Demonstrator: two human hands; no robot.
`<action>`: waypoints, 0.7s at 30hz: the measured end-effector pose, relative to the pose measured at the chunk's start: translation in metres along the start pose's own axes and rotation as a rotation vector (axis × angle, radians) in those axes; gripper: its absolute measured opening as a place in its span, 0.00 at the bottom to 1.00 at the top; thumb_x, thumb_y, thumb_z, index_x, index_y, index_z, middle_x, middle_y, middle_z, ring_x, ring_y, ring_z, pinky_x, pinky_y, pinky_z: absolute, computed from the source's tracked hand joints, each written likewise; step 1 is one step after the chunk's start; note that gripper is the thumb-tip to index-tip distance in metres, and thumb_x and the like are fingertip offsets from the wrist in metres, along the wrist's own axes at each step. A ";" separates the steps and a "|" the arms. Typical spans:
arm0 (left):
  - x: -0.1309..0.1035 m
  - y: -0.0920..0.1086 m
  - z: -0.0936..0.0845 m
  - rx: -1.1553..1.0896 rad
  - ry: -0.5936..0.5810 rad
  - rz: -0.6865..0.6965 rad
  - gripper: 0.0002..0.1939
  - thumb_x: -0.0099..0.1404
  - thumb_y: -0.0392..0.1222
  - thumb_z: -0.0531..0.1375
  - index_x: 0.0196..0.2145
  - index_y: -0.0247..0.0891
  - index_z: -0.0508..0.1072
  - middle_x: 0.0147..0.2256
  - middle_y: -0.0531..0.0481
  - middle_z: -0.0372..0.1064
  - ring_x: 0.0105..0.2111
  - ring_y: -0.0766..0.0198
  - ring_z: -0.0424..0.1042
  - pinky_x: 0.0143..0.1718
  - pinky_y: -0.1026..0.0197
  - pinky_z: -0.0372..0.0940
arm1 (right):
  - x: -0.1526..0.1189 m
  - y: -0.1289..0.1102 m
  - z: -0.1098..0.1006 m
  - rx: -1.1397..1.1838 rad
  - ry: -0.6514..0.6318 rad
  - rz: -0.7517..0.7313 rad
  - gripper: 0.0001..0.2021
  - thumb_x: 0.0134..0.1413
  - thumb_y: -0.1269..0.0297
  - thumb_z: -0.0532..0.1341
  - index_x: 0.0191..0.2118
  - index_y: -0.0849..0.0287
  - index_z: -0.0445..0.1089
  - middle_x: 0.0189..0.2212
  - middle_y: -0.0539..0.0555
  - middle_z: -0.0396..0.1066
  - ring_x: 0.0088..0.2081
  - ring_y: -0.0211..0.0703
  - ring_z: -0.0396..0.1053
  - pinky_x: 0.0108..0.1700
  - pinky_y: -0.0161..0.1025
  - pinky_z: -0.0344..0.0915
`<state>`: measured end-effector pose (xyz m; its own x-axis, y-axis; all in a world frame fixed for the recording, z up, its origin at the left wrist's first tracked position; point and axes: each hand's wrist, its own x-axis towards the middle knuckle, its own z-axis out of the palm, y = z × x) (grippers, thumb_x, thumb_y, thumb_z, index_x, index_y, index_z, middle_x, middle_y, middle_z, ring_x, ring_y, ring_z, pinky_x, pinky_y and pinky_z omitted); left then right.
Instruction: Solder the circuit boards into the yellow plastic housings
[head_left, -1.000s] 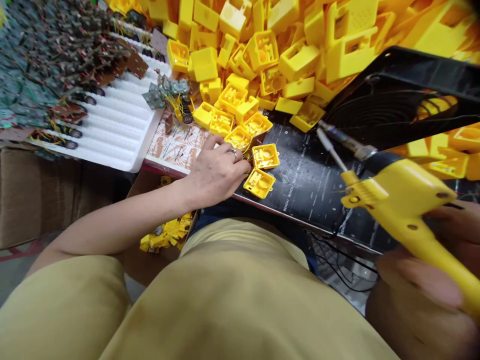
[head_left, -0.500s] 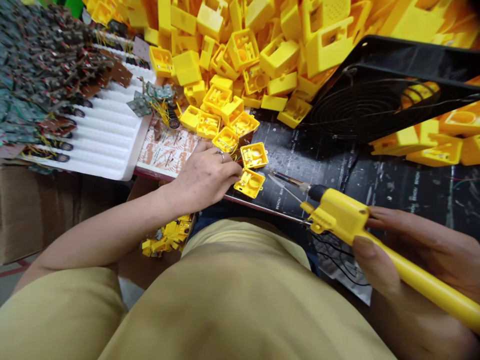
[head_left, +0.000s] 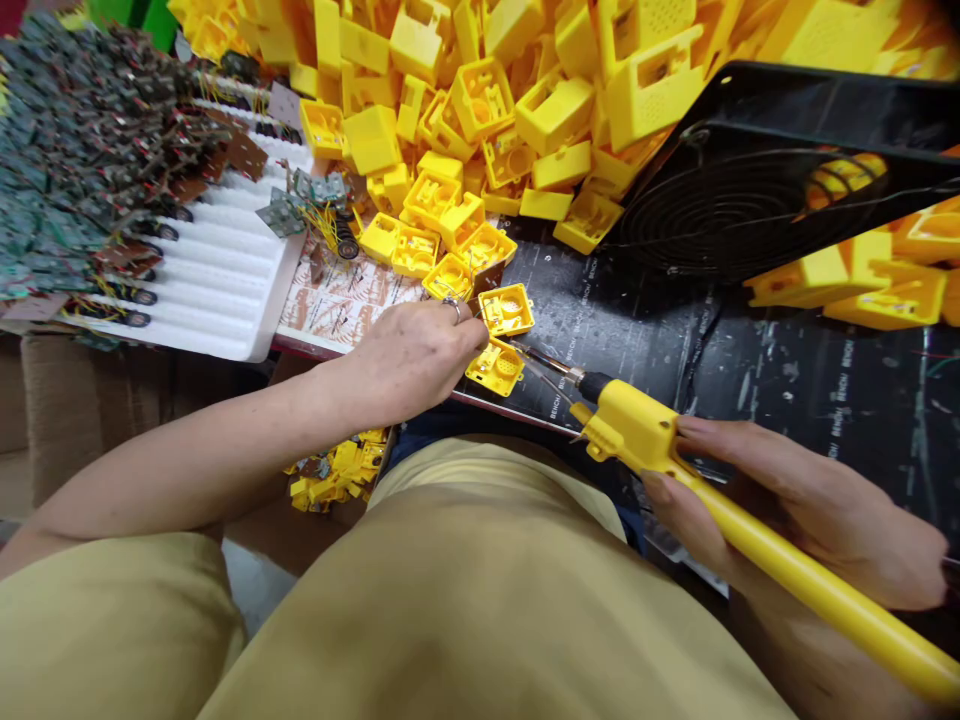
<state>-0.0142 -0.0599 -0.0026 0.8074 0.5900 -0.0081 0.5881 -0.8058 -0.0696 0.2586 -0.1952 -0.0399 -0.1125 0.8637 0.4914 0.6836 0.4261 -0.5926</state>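
Observation:
My right hand [head_left: 780, 510] is wrapped round a yellow soldering iron [head_left: 637, 425]; its metal tip reaches the lower of two open yellow housings. My left hand [head_left: 420, 355] is closed, fingertips pinched at the left edges of the lower housing [head_left: 495, 367] and the upper housing [head_left: 507, 310]. What the fingertips hold is too small to name. A thin metal strand runs beside the iron's tip. Behind my left fingers, a brown board [head_left: 489, 284] stands partly hidden among more yellow housings.
Piled yellow housings [head_left: 555, 110] fill the back of the black bench [head_left: 585, 320]. A black fan [head_left: 712, 210] stands at the right. White foam [head_left: 217, 290] bears many circuit boards [head_left: 75, 150] at the left. Below the bench edge is a box of yellow parts [head_left: 341, 475].
My right hand has moved left with the soldering iron, bringing its tip to the lower housing. My left hand has shifted slightly and stays closed beside the housings.

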 end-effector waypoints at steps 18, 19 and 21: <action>0.016 0.000 0.009 0.100 0.054 0.074 0.12 0.69 0.37 0.54 0.31 0.36 0.75 0.28 0.45 0.73 0.32 0.56 0.69 0.31 0.55 0.57 | 0.036 -0.025 0.011 -0.027 -0.080 -0.326 0.09 0.55 0.73 0.69 0.36 0.58 0.69 0.29 0.50 0.75 0.31 0.35 0.75 0.35 0.30 0.75; 0.016 0.000 0.009 0.095 0.052 0.079 0.12 0.69 0.37 0.54 0.31 0.36 0.76 0.28 0.45 0.73 0.33 0.56 0.69 0.31 0.55 0.57 | 0.037 -0.026 0.009 -0.026 -0.078 -0.339 0.10 0.53 0.74 0.70 0.37 0.59 0.69 0.29 0.50 0.75 0.31 0.35 0.75 0.35 0.30 0.75; 0.017 0.000 0.009 0.091 0.050 0.088 0.12 0.69 0.37 0.54 0.32 0.36 0.76 0.28 0.45 0.72 0.33 0.56 0.69 0.31 0.55 0.58 | 0.038 -0.028 0.003 -0.034 -0.094 -0.335 0.09 0.55 0.73 0.69 0.37 0.59 0.69 0.29 0.50 0.75 0.30 0.34 0.75 0.35 0.30 0.74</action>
<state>-0.0009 -0.0489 -0.0118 0.8585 0.5118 0.0316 0.5098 -0.8452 -0.1607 0.2325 -0.1735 -0.0064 -0.3994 0.6993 0.5928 0.6207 0.6821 -0.3866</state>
